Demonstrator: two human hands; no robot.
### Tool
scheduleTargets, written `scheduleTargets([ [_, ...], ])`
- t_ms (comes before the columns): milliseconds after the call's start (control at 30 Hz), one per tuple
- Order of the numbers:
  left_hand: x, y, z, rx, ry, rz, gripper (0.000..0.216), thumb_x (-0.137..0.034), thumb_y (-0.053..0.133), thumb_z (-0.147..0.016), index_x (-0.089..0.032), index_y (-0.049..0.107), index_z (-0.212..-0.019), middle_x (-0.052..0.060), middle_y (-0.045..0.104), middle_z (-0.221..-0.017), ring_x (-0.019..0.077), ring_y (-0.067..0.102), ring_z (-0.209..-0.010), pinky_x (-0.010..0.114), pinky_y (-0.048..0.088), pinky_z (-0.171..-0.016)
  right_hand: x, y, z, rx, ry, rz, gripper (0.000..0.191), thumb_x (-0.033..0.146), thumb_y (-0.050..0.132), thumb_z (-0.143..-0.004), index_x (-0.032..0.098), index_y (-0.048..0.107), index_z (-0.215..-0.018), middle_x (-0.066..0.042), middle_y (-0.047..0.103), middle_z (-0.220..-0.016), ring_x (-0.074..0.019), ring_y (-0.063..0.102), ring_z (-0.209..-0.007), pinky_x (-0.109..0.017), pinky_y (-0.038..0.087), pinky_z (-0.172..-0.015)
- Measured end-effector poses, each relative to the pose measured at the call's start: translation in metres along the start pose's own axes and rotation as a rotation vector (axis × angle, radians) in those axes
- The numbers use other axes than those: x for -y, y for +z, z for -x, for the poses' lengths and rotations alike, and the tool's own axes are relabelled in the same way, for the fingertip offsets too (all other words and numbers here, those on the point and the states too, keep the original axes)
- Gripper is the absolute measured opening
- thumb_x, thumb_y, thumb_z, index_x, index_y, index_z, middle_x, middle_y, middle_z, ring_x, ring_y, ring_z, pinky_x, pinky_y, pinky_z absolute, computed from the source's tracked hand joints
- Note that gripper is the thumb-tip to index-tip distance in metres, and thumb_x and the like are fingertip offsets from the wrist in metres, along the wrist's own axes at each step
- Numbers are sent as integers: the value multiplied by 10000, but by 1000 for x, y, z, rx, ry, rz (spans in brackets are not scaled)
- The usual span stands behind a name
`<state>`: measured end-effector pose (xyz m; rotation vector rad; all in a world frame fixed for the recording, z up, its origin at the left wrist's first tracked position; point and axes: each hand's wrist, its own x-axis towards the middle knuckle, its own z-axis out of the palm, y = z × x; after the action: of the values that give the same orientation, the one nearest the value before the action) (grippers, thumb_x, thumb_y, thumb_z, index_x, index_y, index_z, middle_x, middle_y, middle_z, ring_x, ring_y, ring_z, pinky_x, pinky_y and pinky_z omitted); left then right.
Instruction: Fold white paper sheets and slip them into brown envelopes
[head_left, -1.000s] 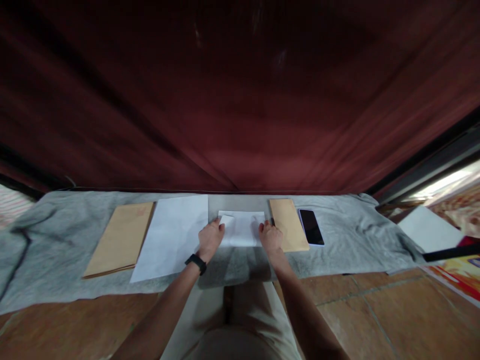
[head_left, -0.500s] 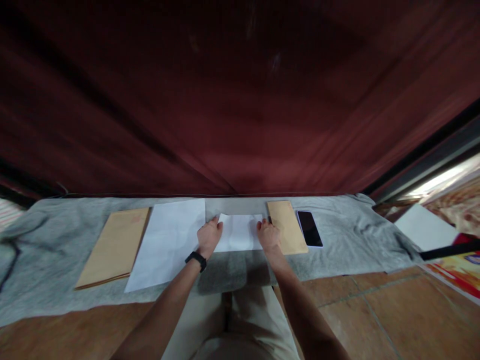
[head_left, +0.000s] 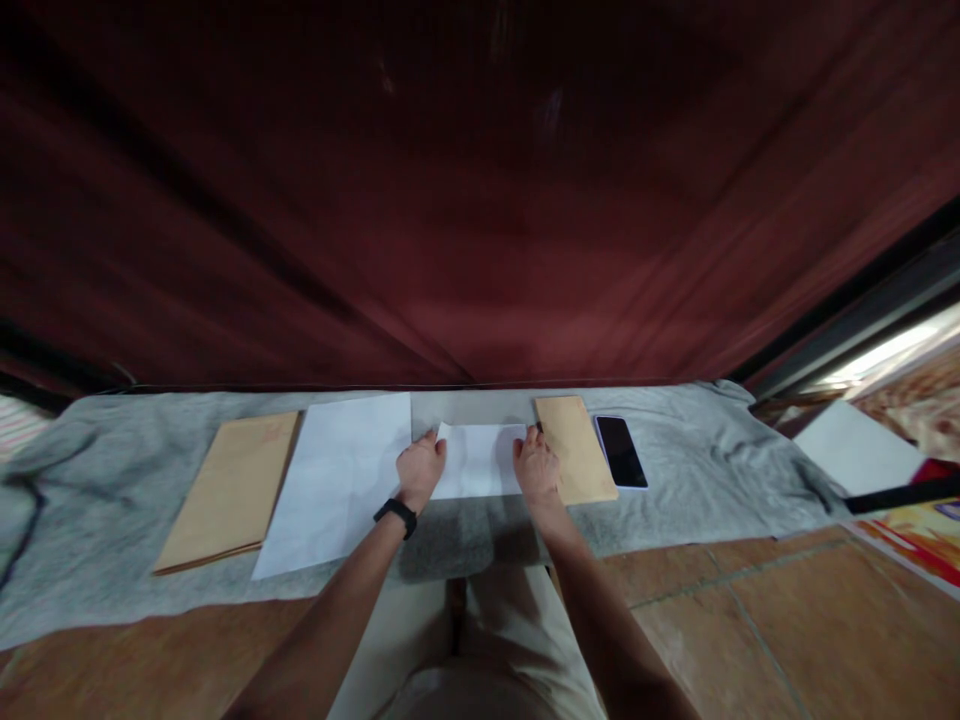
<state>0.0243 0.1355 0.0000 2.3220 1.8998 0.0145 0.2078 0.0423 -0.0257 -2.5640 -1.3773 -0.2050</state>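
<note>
A folded white sheet of paper [head_left: 478, 458] lies flat on a grey cloth [head_left: 690, 470] in front of me. My left hand [head_left: 420, 468], with a black band on the wrist, presses on the paper's left edge, fingers curled down onto it. My right hand [head_left: 535, 466] presses on the paper's right edge in the same way. Both hands rest on the paper against the cloth.
A larger white sheet [head_left: 337, 478] and a brown envelope [head_left: 232, 488] lie to the left. A smaller brown envelope [head_left: 574, 460] and a dark phone [head_left: 621, 452] lie to the right. A dark red curtain [head_left: 480, 200] hangs behind. Tiled floor [head_left: 750, 630] lies on the near side.
The paper's raised left corner flap has been pressed flat. Both hands stayed at the paper's edges, shifting only slightly.
</note>
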Motion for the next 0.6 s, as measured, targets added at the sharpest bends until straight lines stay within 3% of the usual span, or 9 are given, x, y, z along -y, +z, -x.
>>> scheduleTargets([
  [200,0,0,1,-12,27,-11,414,-371,349,-1023,-153,624,-1242,153,755,-987,264,727,-972,340,513,-826,10,-4,27,-88,-143,-91,456,309,420,-1026,66,536,-1394,-251,630,-1316,-339,611,-1166,-457,493,-942],
  [367,-1,-3,1,-1,32,-14,395,-362,353,-1021,-161,630,-1219,141,759,-982,260,733,-950,331,516,-805,18,12,49,-93,-248,-207,526,326,401,-1040,77,431,-1502,-224,438,-1546,-318,406,-1430,-483,357,-1125],
  [600,-4,-3,3,-3,20,-15,424,-361,339,-1023,-139,613,-1260,160,754,-1001,269,725,-973,345,515,-827,19,29,59,-65,-248,-213,525,353,415,-1043,116,439,-1510,-189,399,-1580,-302,360,-1467,-488,303,-1167],
])
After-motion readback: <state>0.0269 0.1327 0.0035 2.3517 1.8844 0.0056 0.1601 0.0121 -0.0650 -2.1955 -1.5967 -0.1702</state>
